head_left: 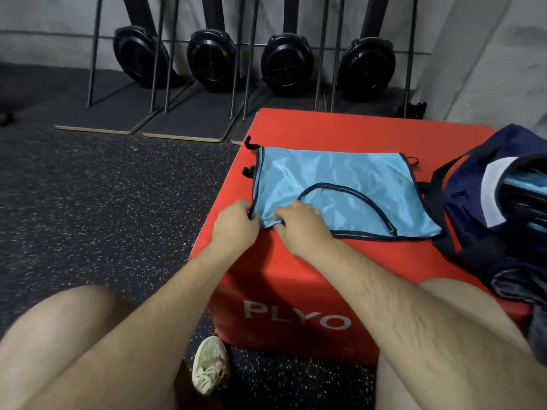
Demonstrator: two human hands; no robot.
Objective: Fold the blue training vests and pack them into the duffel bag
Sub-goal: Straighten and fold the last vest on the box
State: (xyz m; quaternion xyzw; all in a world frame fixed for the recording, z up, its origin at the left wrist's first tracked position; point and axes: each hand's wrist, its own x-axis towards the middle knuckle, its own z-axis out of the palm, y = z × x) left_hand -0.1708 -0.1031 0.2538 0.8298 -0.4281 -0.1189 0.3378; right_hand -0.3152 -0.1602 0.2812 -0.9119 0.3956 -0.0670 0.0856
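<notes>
Blue vest (334, 184) is lying flat on the red plyo box (296, 276), long axis nine-to-three; left hand (236, 223) and right hand (299, 223) are pinching its seven-o'clock corner, duffel bag (463, 202) sitting at three o'clock.

1 blue vest (340, 179), 1 red plyo box (296, 291), 1 duffel bag (473, 214) at 3 o'clock, 4 fan housings (140, 59) (211, 59) (287, 62) (367, 62) at 12, 1 shoe (210, 365) at 6, 2 hands (236, 223) (302, 224).

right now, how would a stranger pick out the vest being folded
Find the red PLYO box on the gym floor. The light blue vest lies spread on its top, left hand and right hand gripping its near corner. Unlike the blue fabric stuffed in the navy duffel bag beside it, it lies open and flat.
</notes>
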